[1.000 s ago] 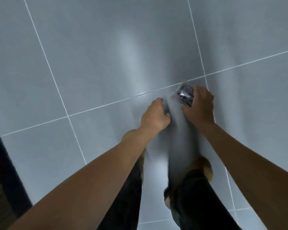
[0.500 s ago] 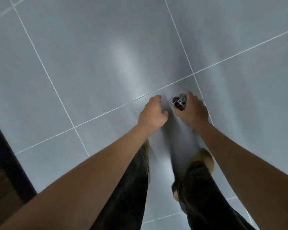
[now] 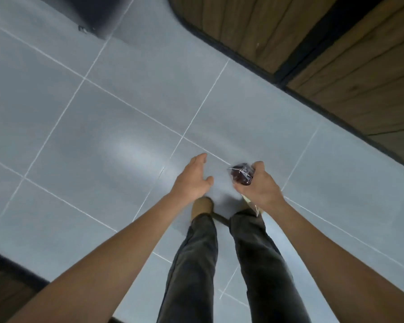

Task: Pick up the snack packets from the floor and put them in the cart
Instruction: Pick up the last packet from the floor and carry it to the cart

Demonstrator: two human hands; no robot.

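Observation:
A small dark red snack packet (image 3: 241, 175) in clear crinkled wrap sticks out of the top of my right hand (image 3: 259, 186), which is closed around it above the grey tiled floor. A second pale wrapper edge (image 3: 252, 205) shows below that hand. My left hand (image 3: 194, 179) hovers just to the left of the packet, fingers apart and holding nothing. No cart is in view.
Wood-panelled fixtures with dark bases run along the upper right (image 3: 336, 54) and sit at the lower left corner (image 3: 7, 292). A dark blurred object (image 3: 96, 15) stands on the floor at the top left. My legs and shoes (image 3: 202, 206) are below the hands.
The view has swung, so the wooden fixture now fills the upper right. My left hand has come off the packet and spread its fingers; my right hand still holds the packet.

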